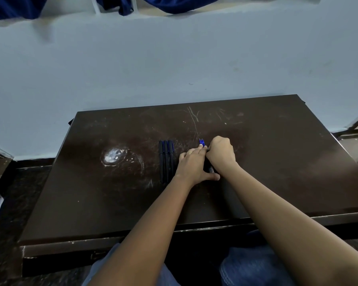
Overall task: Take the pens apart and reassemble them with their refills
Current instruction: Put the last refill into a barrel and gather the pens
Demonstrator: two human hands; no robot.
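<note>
A row of three dark pens (166, 159) lies side by side near the middle of the dark brown table (277, 162). Just right of them my left hand (191, 167) and my right hand (221, 153) press together around a second bundle of pens (210, 169). Blue tips (201, 142) poke out beyond my fingers at the far end, and dark barrels show between the hands near the thumb. Most of that bundle is hidden by the hands. My left hand wears a ring.
A whitish scuffed patch (112, 156) marks the table's left part. A pale blue wall (174, 58) rises right behind the table. Dark blue cloth (174, 5) hangs at the top. My knees in jeans (256, 265) are below the front edge.
</note>
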